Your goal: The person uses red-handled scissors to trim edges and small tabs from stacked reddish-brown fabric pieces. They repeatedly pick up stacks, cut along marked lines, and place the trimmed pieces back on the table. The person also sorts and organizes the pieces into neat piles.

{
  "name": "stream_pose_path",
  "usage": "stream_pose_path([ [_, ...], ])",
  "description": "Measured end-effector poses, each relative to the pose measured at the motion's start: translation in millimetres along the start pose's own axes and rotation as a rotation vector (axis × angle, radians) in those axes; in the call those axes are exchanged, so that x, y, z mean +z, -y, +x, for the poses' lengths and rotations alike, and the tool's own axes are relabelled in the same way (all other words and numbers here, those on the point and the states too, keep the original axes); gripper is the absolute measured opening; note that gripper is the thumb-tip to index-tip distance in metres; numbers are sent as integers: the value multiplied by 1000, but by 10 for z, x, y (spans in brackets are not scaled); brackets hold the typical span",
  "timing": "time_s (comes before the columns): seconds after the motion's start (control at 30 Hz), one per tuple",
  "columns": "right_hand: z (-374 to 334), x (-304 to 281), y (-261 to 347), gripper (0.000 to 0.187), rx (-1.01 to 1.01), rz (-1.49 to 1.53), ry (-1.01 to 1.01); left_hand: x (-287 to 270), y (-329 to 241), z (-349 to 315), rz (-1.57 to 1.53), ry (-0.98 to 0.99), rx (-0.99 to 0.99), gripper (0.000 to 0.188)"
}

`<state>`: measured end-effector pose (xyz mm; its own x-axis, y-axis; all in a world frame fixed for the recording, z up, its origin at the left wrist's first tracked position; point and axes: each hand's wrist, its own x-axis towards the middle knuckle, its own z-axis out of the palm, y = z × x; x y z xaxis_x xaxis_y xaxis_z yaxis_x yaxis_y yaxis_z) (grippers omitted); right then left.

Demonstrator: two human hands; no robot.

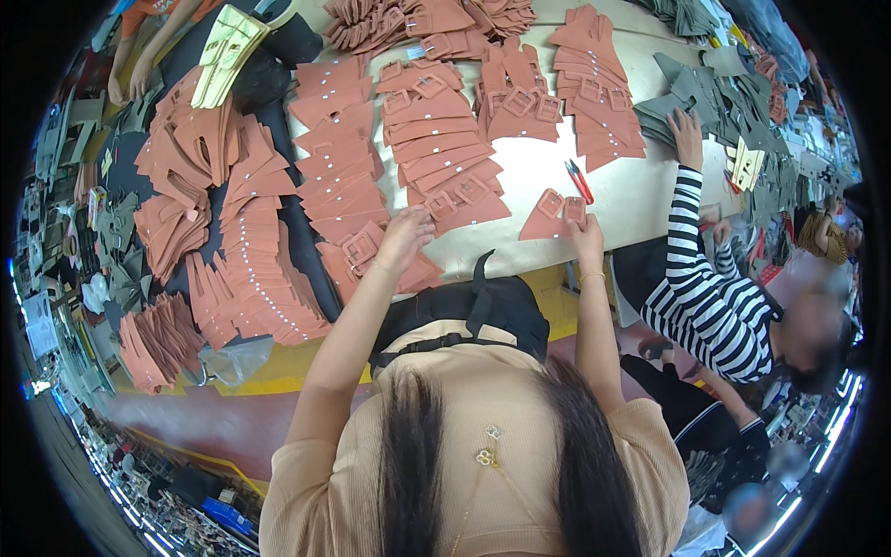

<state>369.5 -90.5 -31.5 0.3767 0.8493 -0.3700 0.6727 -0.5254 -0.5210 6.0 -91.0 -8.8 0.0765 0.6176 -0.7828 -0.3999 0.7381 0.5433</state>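
My right hand [587, 234] pinches the right edge of a terracotta leather-like piece [543, 223] with two covered square buckles. The piece lies on the pale table top near its front edge. My left hand [406, 239] is over the near ends of two rows, its fingers stretched toward a buckled piece [441, 206]; I see nothing held in it. Below that hand lies another buckled terracotta piece [357, 249]. A pair of red-handled snips [579, 181] rests just beyond the piece at my right hand.
Overlapping terracotta rows [436, 139] spread across the table, some with buckles, many with small white labels. More terracotta stacks [246, 241] lie at left. Dark green pieces [696, 97] are piled at right, where a co-worker in a striped sleeve [685, 209] reaches in. Another person's hand [141, 76] shows top left.
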Motion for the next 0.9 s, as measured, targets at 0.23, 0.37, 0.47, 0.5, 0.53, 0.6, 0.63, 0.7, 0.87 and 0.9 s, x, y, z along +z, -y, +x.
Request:
stream_pose_path([
  [0.23,13,-199,302,24,13,107,90,70,58,105,143,-88,-45,32],
  [0.37,-73,-488,1095,21,-76,442,230,63,50,75,117,-79,-80,33],
  [0.47,-10,-569,1755,22,-226,559,361,56,24,25,95,-46,-92,35],
  [0.5,22,-479,1959,21,-220,616,366,48,16,-8,86,-40,-96,35],
  [0.53,73,-352,2149,21,-257,701,386,40,5,-53,80,-46,-105,36],
  [0.6,257,-139,2403,21,-281,813,440,-5,-26,-195,16,25,-87,34],
  [0.63,358,34,2515,21,-271,838,483,-47,-70,-280,-23,42,-73,33],
  [0.7,574,447,2707,19,-304,819,582,-158,-188,-473,-100,105,-66,30],
  [0.87,906,934,2646,36,-673,-226,-155,-635,-575,-966,-314,99,2,24],
  [0.9,935,957,2621,34,-602,-177,-67,-784,-654,-1031,-321,47,46,24],
])
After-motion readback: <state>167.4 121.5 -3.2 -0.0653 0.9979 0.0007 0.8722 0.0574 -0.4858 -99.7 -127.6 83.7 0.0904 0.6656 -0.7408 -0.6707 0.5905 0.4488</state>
